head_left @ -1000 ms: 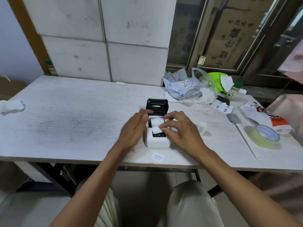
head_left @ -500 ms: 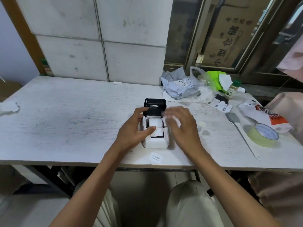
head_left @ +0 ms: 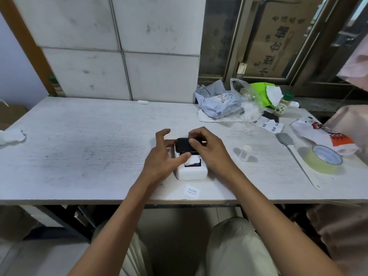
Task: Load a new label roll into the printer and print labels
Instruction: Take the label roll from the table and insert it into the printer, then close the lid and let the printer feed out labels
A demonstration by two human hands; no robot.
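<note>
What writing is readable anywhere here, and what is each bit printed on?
"欢迎使用 welcome": small white label on the table edge, in front of the printer.
"小型仓储": cardboard box behind the window; its smaller characters are too blurred.
Spice bottle label: too small to read.
Loose printed labels: too small to read.
Red and white packet: print unreadable.

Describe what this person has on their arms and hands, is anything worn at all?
Nothing is worn. The left hand and right hand are bare: no gloves, rings, watch or bands that I can see. Both forearms are uncovered right to the picture's lower edge, so no sleeves show.
</note>
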